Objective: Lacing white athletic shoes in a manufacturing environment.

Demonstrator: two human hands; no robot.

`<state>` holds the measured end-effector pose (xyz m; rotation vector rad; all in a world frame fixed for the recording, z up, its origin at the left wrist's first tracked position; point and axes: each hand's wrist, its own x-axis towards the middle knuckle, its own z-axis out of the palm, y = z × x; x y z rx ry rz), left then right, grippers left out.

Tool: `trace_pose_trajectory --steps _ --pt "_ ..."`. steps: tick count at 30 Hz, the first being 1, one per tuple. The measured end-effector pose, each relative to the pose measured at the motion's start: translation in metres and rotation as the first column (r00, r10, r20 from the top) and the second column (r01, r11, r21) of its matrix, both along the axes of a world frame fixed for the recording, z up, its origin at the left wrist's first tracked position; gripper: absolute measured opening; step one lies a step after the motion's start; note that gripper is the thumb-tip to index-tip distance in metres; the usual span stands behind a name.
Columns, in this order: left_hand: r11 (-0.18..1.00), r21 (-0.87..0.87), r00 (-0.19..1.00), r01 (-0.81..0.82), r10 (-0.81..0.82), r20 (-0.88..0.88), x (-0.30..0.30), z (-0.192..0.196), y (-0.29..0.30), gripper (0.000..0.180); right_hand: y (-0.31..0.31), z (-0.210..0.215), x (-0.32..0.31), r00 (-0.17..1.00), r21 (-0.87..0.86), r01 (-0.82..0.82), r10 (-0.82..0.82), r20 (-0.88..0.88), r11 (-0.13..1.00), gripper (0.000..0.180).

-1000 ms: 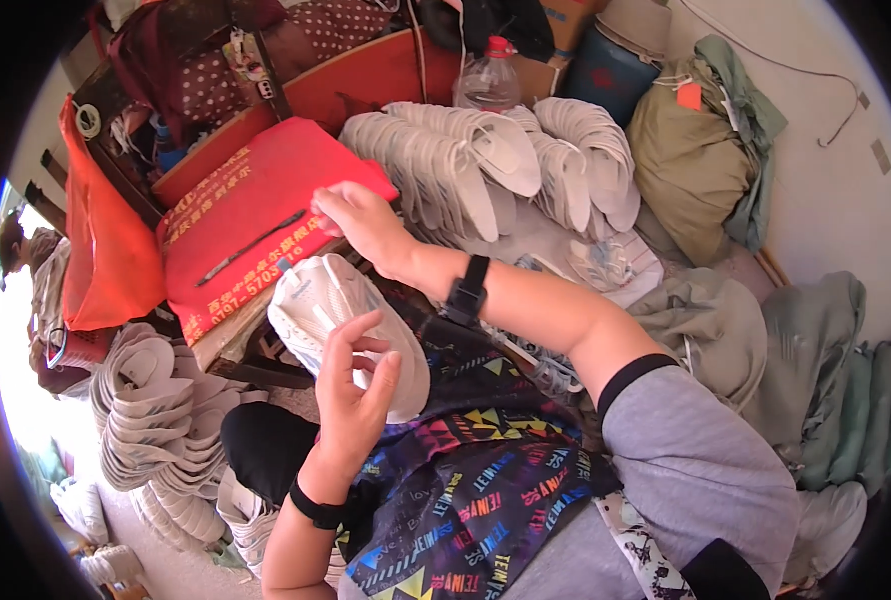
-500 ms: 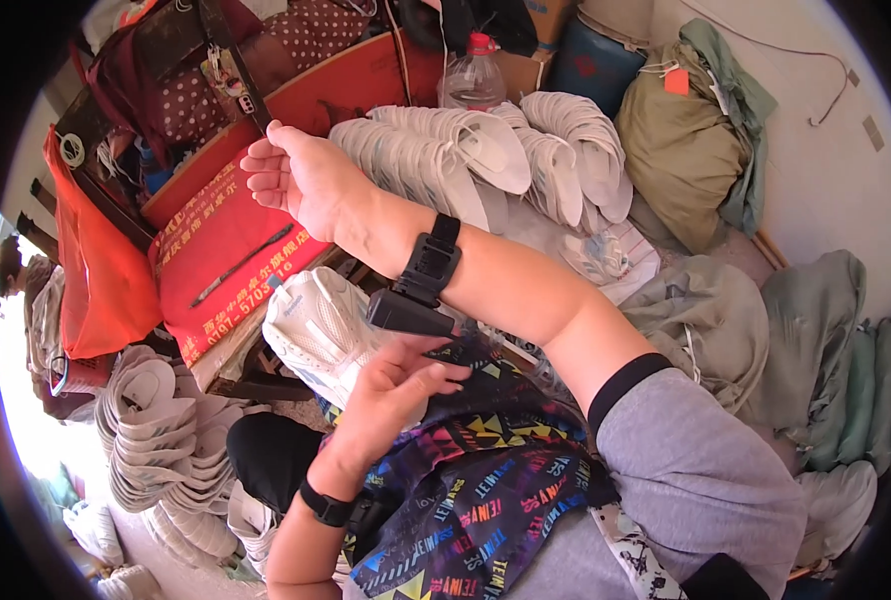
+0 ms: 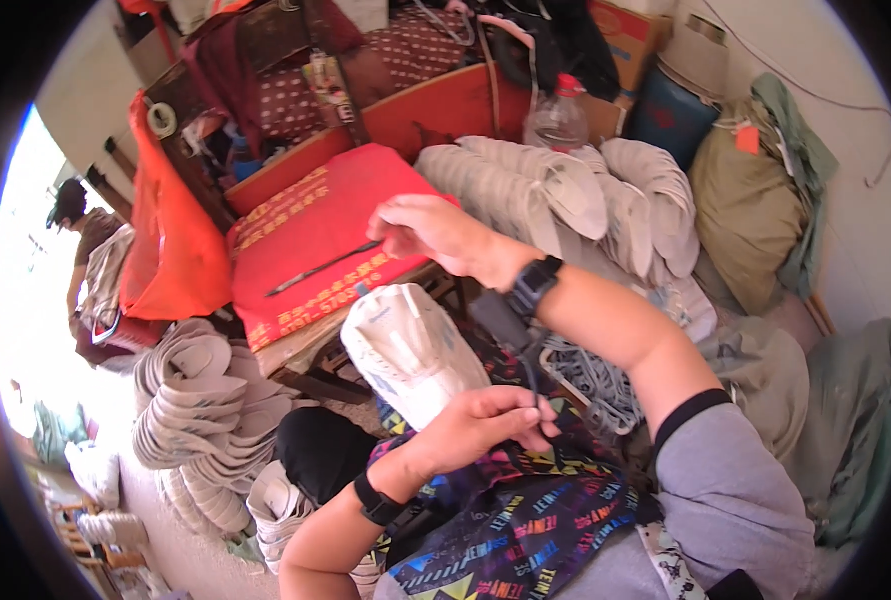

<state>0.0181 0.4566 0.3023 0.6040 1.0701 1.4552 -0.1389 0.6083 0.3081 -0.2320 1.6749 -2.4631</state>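
Note:
My left hand [image 3: 486, 425] pinches the lower end of a thin black strap [image 3: 536, 383] between thumb and fingers. The strap hangs down from a small black box [image 3: 503, 320], which is fixed by a black band to my right wrist. My right hand [image 3: 428, 232] is raised over the edge of a red cover, its fingers loosely bent with nothing visible in them. Close to those fingertips, a slim dark pointed tool [image 3: 321, 270] lies on the cover. Below my right hand and beside my left, a white shoe [image 3: 406, 345] leans above my patterned apron [image 3: 506, 520].
The red cover [image 3: 351, 185] lies over a low wooden table. Nested white shoe parts [image 3: 496, 185] stand in rows behind, with more stacks [image 3: 191, 400] at the left. A tray of grey pieces [image 3: 591, 385] sits beside my right forearm. Cloth sacks [image 3: 756, 180] fill the right; a person [image 3: 91, 240] is far left.
The view has shifted left. My left hand has moved from beside the box to a pinch on the strap. My right forearm has turned, and its fingers are more bent.

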Motion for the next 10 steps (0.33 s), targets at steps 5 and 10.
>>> trace_pose_trajectory --steps 5,10 --pt "1.0 0.025 0.999 -0.008 0.007 0.033 0.001 0.011 0.011 0.031 0.016 0.002 0.001 0.981 -0.064 -0.137 0.145 0.129 0.988 0.016" --pt "0.999 -0.021 0.998 0.05 -0.049 0.05 0.005 -0.02 0.001 0.054 0.035 0.014 -0.016 0.978 0.135 -0.193 0.181 0.099 0.972 0.016"
